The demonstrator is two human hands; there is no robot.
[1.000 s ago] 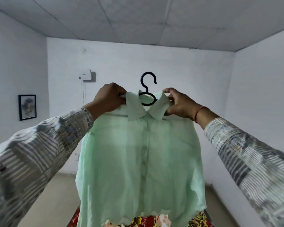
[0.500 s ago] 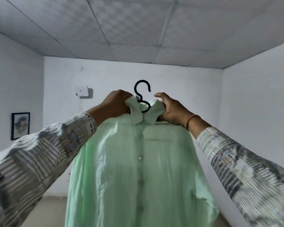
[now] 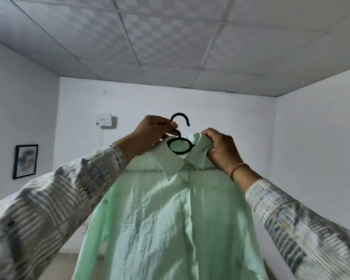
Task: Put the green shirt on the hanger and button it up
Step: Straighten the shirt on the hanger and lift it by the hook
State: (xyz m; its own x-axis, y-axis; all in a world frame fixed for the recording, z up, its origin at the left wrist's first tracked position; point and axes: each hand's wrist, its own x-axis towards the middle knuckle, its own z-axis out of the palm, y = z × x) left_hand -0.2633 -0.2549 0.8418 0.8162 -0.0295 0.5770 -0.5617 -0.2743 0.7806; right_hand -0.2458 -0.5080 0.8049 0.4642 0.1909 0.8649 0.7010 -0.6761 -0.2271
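Observation:
The pale green shirt [image 3: 170, 219] hangs on a black hanger [image 3: 179, 146], held up in front of me at head height. Its front placket is closed with small buttons down the middle. The hanger's hook and neck ring stick out above the collar; the hanger's shoulders are hidden inside the shirt. My left hand [image 3: 150, 136] pinches the hanger's neck just below the hook. My right hand [image 3: 220, 150] grips the right side of the collar, bunching the cloth.
White walls and a tiled ceiling surround me. A white box [image 3: 103, 120] with a cable is mounted on the far wall, and a framed picture [image 3: 25, 161] hangs on the left wall. Floor shows at the bottom left.
My left hand has shifted from the left collar to the hanger's neck. The shirt and both hands have risen, and my view has tilted up toward the ceiling.

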